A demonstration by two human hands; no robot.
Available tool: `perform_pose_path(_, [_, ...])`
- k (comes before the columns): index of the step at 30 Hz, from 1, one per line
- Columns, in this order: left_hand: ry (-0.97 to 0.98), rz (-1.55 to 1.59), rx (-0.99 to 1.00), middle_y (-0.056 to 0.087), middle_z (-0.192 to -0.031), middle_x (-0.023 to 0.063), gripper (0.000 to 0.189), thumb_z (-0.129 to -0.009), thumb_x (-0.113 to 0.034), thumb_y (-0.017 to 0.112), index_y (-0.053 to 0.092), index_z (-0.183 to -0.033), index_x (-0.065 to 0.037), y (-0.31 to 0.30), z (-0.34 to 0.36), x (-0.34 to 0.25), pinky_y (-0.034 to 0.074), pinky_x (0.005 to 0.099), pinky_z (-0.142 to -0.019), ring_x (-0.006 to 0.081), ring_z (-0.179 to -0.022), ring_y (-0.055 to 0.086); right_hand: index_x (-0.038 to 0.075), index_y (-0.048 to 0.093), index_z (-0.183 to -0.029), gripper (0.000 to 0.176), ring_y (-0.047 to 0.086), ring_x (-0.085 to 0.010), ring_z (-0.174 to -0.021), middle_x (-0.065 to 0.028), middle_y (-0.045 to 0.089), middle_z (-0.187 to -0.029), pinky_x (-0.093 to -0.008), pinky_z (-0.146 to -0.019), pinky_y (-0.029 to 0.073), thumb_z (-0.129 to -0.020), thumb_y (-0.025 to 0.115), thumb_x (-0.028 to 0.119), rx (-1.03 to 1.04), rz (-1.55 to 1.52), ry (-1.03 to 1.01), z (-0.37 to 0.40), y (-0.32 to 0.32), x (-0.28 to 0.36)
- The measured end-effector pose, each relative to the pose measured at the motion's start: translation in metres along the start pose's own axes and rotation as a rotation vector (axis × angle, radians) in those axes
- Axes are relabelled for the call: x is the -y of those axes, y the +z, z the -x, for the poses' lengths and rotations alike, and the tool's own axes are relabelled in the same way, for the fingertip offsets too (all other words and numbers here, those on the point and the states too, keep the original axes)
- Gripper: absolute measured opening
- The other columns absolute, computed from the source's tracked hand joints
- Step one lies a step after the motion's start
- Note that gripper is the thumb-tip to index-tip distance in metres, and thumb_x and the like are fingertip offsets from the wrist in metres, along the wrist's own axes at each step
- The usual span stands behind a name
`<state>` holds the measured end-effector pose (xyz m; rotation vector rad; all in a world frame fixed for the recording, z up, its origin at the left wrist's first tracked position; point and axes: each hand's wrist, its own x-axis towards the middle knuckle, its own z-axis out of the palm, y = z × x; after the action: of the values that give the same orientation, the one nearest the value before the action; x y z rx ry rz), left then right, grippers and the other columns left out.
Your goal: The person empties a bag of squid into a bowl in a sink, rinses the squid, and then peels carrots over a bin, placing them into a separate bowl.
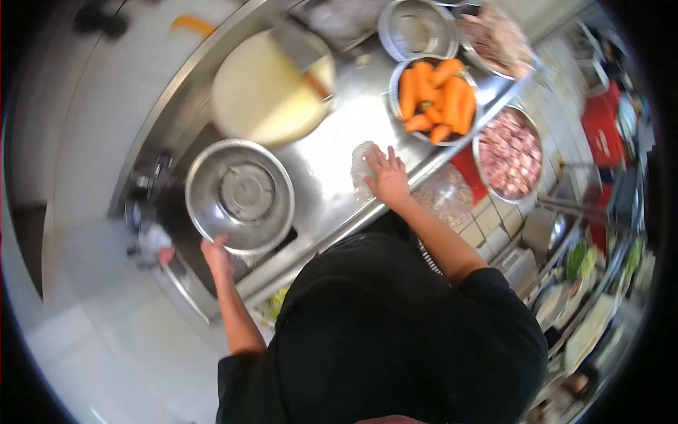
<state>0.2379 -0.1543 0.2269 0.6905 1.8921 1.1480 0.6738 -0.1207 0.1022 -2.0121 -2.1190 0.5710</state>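
Observation:
My left hand grips the near rim of a round stainless steel basin, which sits over the sink. The basin holds no food that I can see. My right hand lies on the steel counter with its fingers spread, touching a crumpled clear plastic bag. Behind the basin is a round, pale cutting board. A cleaver with a wooden handle lies across its far right side.
A bowl of carrots stands right of the board, beside an empty metal bowl and a bowl of meat. Past the counter edge are a basin of cut meat and a filled clear bag. A faucet is at the left.

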Motion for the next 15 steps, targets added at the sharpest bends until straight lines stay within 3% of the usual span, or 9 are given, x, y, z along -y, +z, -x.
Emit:
perform_pose_path(2, [0.113, -0.048, -0.141, 0.06, -0.088, 0.0042, 0.024, -0.073, 0.0, 0.057, 0.059, -0.097, 0.001, -0.05, 0.003, -0.01, 0.044, 0.0308, -0.078, 0.0171, -0.081, 0.056, 0.016, 0.047, -0.141, 0.061, 0.025, -0.0417, -0.141, -0.0101, 0.031, -0.155, -0.0538, -0.108, 0.032, -0.086, 0.065, 0.034, 0.033, -0.027, -0.135, 0.003, 0.011, 0.028])
perform_pose_path(3, [0.153, -0.037, -0.236, 0.06, -0.084, 0.0026, 0.023, -0.073, -0.001, 0.058, 0.059, -0.095, 0.001, -0.081, -0.004, 0.002, 0.044, 0.0281, -0.069, 0.0145, -0.073, 0.054, 0.016, 0.048, -0.141, 0.062, 0.027, -0.0412, -0.14, -0.0107, 0.031, -0.154, -0.0525, -0.104, 0.035, -0.084, 0.066, 0.033, 0.054, -0.012, -0.181, 0.003, 0.013, 0.045])
perform_pose_path(4, [0.093, -0.126, -0.28, 0.059, -0.08, 0.0012, 0.021, -0.073, -0.001, 0.058, 0.059, -0.095, 0.0, -0.108, -0.001, 0.004, 0.04, 0.0263, -0.056, 0.0105, -0.063, 0.05, 0.016, 0.049, -0.141, 0.062, 0.027, -0.041, -0.14, -0.0109, 0.031, -0.154, -0.0521, -0.104, 0.036, -0.084, 0.066, 0.032, 0.109, -0.003, -0.242, 0.002, 0.016, 0.062])
perform_pose_path(6, [0.035, -0.014, -0.377, 0.061, -0.081, 0.0044, 0.022, -0.075, 0.001, 0.057, 0.06, -0.097, 0.002, -0.14, 0.007, 0.009, 0.039, 0.0281, -0.056, 0.0122, -0.064, 0.051, 0.016, 0.049, -0.141, 0.062, 0.028, -0.0406, -0.139, -0.0113, 0.032, -0.154, -0.0513, -0.102, 0.038, -0.083, 0.067, 0.031, 0.2, 0.026, -0.336, 0.0, 0.017, 0.091])
perform_pose_path(12, [-0.059, 0.093, -0.53, 0.058, -0.077, 0.0039, 0.024, -0.076, -0.002, 0.057, 0.055, -0.1, 0.0, -0.163, 0.032, 0.046, 0.036, 0.0273, -0.048, 0.0113, -0.059, 0.049, 0.007, 0.052, -0.136, 0.054, 0.037, -0.0395, -0.133, -0.0247, 0.029, -0.152, -0.0465, -0.105, 0.038, -0.084, 0.06, 0.021, 0.344, -0.027, -0.572, -0.003, 0.065, 0.165])
perform_pose_path(14, [-0.155, 0.056, -0.49, 0.056, -0.076, 0.0021, 0.025, -0.076, -0.004, 0.059, 0.054, -0.1, -0.001, -0.169, 0.031, 0.067, 0.036, 0.0264, -0.046, 0.01, -0.058, 0.048, 0.007, 0.058, -0.129, 0.047, 0.046, -0.0412, -0.125, -0.025, 0.04, -0.144, -0.0471, -0.104, 0.04, -0.084, 0.058, 0.021, 0.333, 0.059, -0.714, 0.0, 0.09, 0.188])
perform_pose_path(15, [-0.159, 0.1, -0.446, 0.056, -0.076, 0.0013, 0.022, -0.075, -0.004, 0.059, 0.054, -0.097, -0.002, -0.159, 0.029, 0.068, 0.036, 0.0257, -0.046, 0.0095, -0.059, 0.048, 0.007, 0.06, -0.126, 0.045, 0.05, -0.0403, -0.121, -0.0236, 0.046, -0.139, -0.0471, -0.102, 0.042, -0.084, 0.059, 0.022, 0.503, -0.001, -0.691, -0.003, 0.081, 0.203])
